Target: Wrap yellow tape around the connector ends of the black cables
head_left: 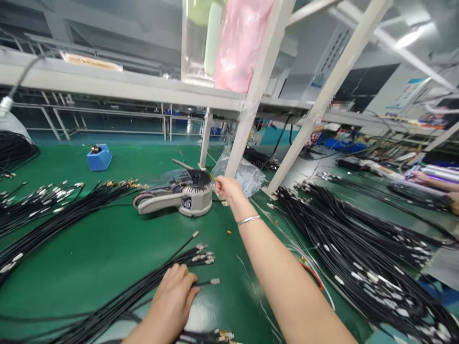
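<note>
Near the bottom, my left hand (174, 294) rests at the connector end of a bundle of black cables (141, 289). Its thumb and fingers close around one black cable (204, 283), whose pale connector sticks out to the right. My right hand (229, 188) is stretched far forward, fingers pinched together just right of a grey rotary tape dispenser (201, 203). Whatever is between those fingertips is too small to make out. A transparent plastic bag (249, 177) lies right behind this hand. On the green bench, a small brass-coloured piece (229, 232) lies between both hands.
More black cable bundles lie at the left (64, 215) and right (344, 239). A blue tape holder (99, 157) stands at the back left. White posts (247, 114) rise behind my right hand under a shelf (136, 88). Another person's hand (419, 177) shows far right.
</note>
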`<state>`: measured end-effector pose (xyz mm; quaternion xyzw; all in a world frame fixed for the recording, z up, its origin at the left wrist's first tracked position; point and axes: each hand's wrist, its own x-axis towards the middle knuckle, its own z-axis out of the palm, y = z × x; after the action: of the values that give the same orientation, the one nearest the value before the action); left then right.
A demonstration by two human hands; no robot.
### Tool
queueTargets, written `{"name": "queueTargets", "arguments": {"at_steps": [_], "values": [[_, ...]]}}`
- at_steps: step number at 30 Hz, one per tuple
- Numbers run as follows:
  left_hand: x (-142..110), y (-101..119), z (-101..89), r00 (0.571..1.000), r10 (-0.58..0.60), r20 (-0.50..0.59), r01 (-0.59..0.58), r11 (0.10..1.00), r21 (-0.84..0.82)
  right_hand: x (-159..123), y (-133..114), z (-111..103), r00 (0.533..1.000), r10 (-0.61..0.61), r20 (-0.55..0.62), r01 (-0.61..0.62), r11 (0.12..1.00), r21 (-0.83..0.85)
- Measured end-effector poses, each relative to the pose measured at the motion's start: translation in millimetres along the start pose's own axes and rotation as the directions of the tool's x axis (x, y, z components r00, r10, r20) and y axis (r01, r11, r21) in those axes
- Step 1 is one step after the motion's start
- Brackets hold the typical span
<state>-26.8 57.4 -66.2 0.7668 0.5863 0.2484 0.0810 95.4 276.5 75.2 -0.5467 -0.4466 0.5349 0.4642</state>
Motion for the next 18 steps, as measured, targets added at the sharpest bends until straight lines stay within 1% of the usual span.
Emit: {"name": "queueTargets", "arguments": {"at_steps": [2,5,8,10,12,15,18], "values": [[1,6,-6.2,0.999,-0.026,0.047,0.026,1.000,-0.013,-28,6,-16,0.998,-0.056,0.016,0.055,0.997,0.058],[6,11,-8.1,0.994,-0.018,0.108,0.026,0.998,-0.065,-90,31,-51,0.991,-0.116,0.072,0.105,0.984,0.143],[14,16,-4.5,0.989,-0.005,0.146,0.025,0.991,-0.132,-156,69,-85,0.989,-0.111,0.100,0.086,0.971,0.221],[19,19,-2.8,0.989,-0.003,0.151,0.026,0.988,-0.153,-192,96,-99,0.991,-0.060,0.116,0.024,0.957,0.289],[22,24,-4.6,0.991,-0.007,0.137,0.029,0.987,-0.158,-219,118,-104,0.992,0.011,0.123,-0.050,0.946,0.319],[18,32,-15.7,0.996,-0.027,0.086,0.041,0.984,-0.174,-246,139,-97,0.985,0.054,0.162,-0.103,0.944,0.313],[5,43,-30.9,0.996,-0.066,-0.063,0.046,0.962,-0.267,-260,151,-82,0.974,0.012,0.226,-0.084,0.947,0.311]]}}
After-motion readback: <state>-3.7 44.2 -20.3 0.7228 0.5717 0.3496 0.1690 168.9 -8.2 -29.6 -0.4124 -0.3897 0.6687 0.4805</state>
